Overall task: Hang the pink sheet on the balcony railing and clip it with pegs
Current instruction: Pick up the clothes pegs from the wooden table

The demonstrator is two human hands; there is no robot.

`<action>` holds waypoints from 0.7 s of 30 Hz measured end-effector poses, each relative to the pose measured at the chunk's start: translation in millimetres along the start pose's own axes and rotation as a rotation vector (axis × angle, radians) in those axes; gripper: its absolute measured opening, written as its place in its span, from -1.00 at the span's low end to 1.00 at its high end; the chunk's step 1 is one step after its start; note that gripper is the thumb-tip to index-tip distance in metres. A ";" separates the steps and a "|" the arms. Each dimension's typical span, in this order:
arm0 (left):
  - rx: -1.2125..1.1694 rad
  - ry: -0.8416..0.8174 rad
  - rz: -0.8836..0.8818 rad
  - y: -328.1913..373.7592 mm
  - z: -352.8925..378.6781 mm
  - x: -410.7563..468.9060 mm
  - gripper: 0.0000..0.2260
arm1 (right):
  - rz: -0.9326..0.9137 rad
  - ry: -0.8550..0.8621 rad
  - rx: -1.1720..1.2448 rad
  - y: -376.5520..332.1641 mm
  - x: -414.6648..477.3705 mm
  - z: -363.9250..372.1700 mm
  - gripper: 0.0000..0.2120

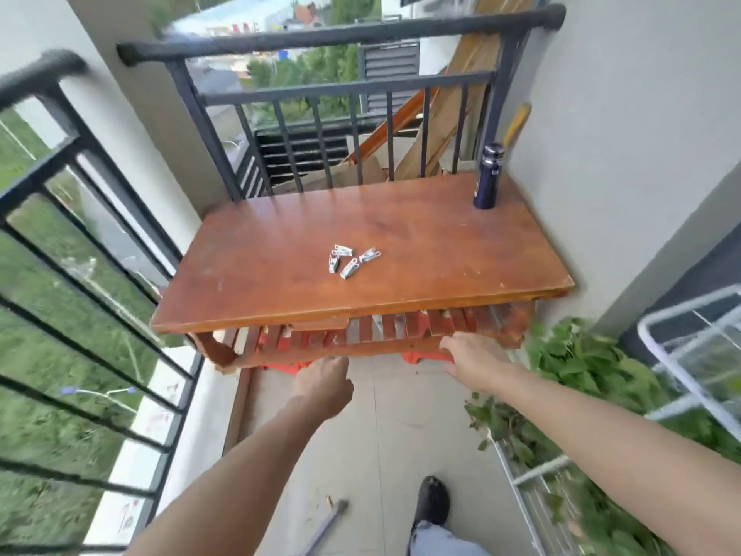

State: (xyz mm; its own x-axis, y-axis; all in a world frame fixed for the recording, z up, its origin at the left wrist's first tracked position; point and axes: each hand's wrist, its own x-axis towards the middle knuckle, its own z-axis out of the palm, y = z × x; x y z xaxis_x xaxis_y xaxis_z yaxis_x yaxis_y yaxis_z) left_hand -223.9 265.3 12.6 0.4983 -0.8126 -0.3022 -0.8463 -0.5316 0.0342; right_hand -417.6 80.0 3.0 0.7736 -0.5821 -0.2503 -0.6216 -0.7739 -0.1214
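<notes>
**Both hands low at the table front, pegs on top**

The dark metal balcony railing (341,36) crosses the top of the frame and runs down the left edge. Against it, in the centre, stands a reddish wooden table (280,250) with a slatted shelf (401,327) beneath. Leafy green stems (581,363) fill the lower right, beside a white tube rack (642,329).

Two bare forearms reach up from the bottom edge. The right hand (469,355) has its fingers stretched forward and its thumb apart, the fingertips at the shelf's front rail. The left hand (324,385) hangs just below the shelf, back up, fingers folded under; whether it holds anything I cannot tell.

A dark blue bottle (487,176) stands upright at the table's far right corner. A black shoe (433,501) shows at bottom centre. The pegs (349,258), small and pale, lie in a loose cluster mid-tabletop.
</notes>
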 end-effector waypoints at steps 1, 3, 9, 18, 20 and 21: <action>-0.020 -0.012 -0.017 -1.2 -5.2 21.6 -0.79 | 0.006 -0.017 0.003 7.9 23.4 -5.9 -0.70; -0.058 -0.011 -0.045 -4.4 -17.3 62.5 -0.79 | -0.011 -0.041 -0.009 21.8 71.1 -17.1 -0.70; -0.182 -0.011 -0.117 -13.7 -19.5 161.5 -0.80 | -0.074 -0.110 -0.008 37.3 190.5 -32.0 -0.70; -0.445 -0.001 -0.271 -47.7 -7.6 328.2 -0.75 | -0.148 -0.207 0.001 29.3 346.2 -14.7 -0.67; -0.430 -0.043 -0.264 -53.9 0.7 364.5 -0.74 | -0.137 -0.211 0.023 24.3 384.1 -8.3 -0.67; -0.404 -0.067 -0.246 -55.6 6.1 381.4 -0.75 | -0.125 -0.207 0.033 21.5 403.4 -5.0 -0.67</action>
State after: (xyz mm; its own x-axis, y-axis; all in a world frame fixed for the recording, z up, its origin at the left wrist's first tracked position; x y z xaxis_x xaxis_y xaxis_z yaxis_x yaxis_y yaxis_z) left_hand 12.0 -13.6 -110.4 0.6502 -0.6408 -0.4080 -0.5569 -0.7674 0.3178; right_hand -118.3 -172.7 -95.8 0.8054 -0.4159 -0.4224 -0.5288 -0.8261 -0.1947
